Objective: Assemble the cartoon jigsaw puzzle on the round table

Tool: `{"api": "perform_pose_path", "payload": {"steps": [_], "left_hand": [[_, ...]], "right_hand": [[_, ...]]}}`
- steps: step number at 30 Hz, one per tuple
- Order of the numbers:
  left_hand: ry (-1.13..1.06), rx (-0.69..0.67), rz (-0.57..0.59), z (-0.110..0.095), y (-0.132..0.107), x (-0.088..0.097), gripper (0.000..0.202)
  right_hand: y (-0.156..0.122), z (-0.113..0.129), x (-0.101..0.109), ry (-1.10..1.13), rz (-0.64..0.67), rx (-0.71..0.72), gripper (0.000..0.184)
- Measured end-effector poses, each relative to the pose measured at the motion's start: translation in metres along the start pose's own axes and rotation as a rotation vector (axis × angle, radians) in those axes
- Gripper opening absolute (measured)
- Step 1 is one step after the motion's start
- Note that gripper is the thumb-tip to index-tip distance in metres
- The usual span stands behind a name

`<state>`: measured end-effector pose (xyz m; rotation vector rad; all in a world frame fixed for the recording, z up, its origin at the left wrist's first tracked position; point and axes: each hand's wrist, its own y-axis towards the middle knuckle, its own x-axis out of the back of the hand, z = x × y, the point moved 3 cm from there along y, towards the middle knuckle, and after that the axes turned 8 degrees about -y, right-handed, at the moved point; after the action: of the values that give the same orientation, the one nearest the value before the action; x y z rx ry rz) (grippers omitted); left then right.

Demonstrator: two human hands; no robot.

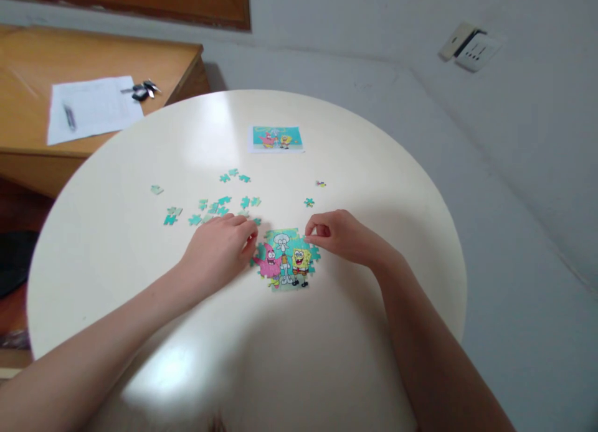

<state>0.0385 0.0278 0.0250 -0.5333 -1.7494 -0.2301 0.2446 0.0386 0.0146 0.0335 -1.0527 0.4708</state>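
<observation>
A partly assembled jigsaw puzzle with a pink starfish, a pale squid-like figure and a yellow sponge character lies flat near the middle of the table. At its left edge is my left hand, fingers curled in and the thumb close to the index finger; what they hold, if anything, is hidden. My right hand pinches with thumb and index finger at the puzzle's upper right edge. Anything between those fingertips is too small to make out. Loose teal puzzle pieces lie beyond my left hand, some partly covered by it.
A small picture card showing the same characters lies farther back on the round white table. Two stray pieces, a teal one and a multicoloured one, lie beyond my right hand. Keys and paper rest on a wooden desk.
</observation>
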Motion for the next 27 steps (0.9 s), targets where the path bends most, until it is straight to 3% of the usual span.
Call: {"api": "perform_pose_path", "payload": {"steps": [7,17,27], "left_hand": [[-0.039,0.037,0.227,0.006,-0.005,0.001,0.018],[-0.052,-0.09,0.209,0.007,-0.008,0.0,0.008],[0.0,-0.068,0.243,0.006,-0.007,-0.003,0.014]], "right_hand": [[-0.01,0.001,0.011,-0.093,0.094,-0.063,0.013],[-0.016,-0.001,0.014,-0.151,0.21,-0.038,0.013],[-0.015,0.0,0.013,-0.172,0.227,-0.031,0.013]]}}
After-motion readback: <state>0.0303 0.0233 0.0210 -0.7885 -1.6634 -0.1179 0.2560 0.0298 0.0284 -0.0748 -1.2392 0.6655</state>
